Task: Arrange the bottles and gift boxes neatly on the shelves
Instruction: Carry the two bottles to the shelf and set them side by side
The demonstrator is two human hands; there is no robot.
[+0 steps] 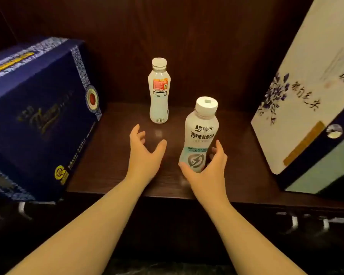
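Note:
Two white drink bottles stand on the dark wooden shelf (236,175). The far bottle (158,92) has an orange label and stands upright near the back. The near bottle (201,135), with a grey lightning logo, leans slightly, and my right hand (205,171) is wrapped around its base. My left hand (145,155) hovers open over the shelf just in front of the far bottle, touching nothing. A dark blue gift box (38,116) sits at the left. At the right stands a white gift box (306,108) with blue flowers.
The shelf's dark back panel (207,46) rises behind the bottles. Bare shelf surface lies between the two boxes around the bottles. Below the shelf's front edge, metal handles (294,223) show on a dark cabinet front.

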